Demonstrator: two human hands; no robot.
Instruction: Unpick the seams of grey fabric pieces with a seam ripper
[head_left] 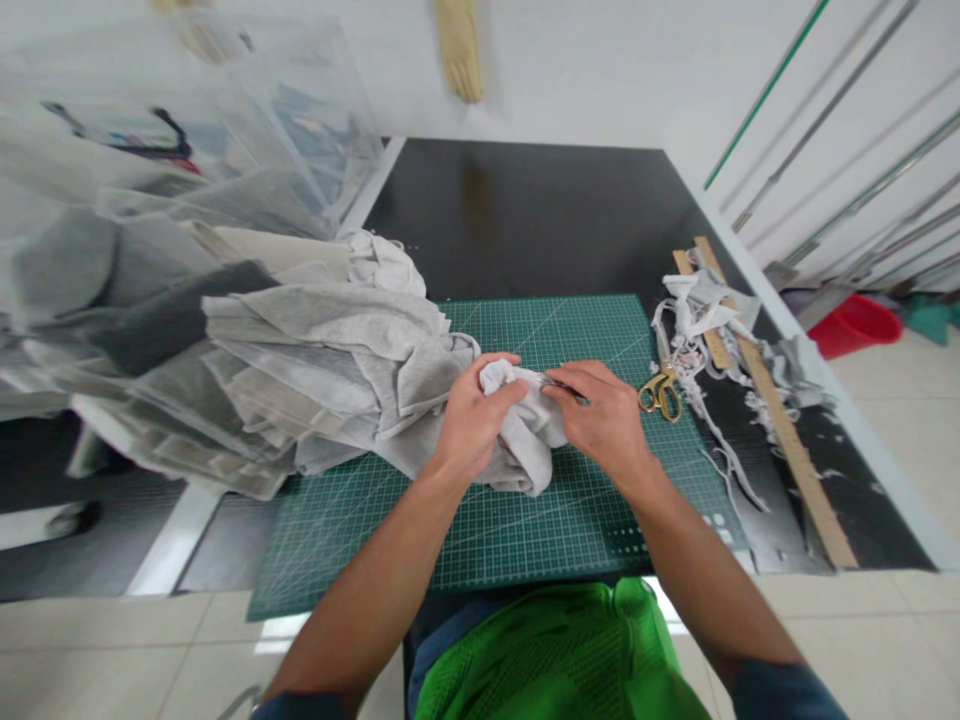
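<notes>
Over the green cutting mat [360, 540], both hands work at a bunched piece of light grey fabric [525, 440]. My left hand [474, 415] pinches a fold of it between thumb and fingers. My right hand [604, 410] is closed around a small dark metal tool [566, 388], which looks like thread snips; its tip is at the fabric's edge, and most of it is hidden by the fingers. The fabric runs left into a larger heap of grey cloth [330, 330]. Gold-handled scissors [660, 395] lie just right of my right hand.
Cloth scraps [705, 310] and a long wooden ruler [795, 450] lie along the table's right side. Stacked grey fabric pieces [150, 300] and a clear plastic box [300, 130] take up the left. A red bucket [859, 325] stands on the floor at right.
</notes>
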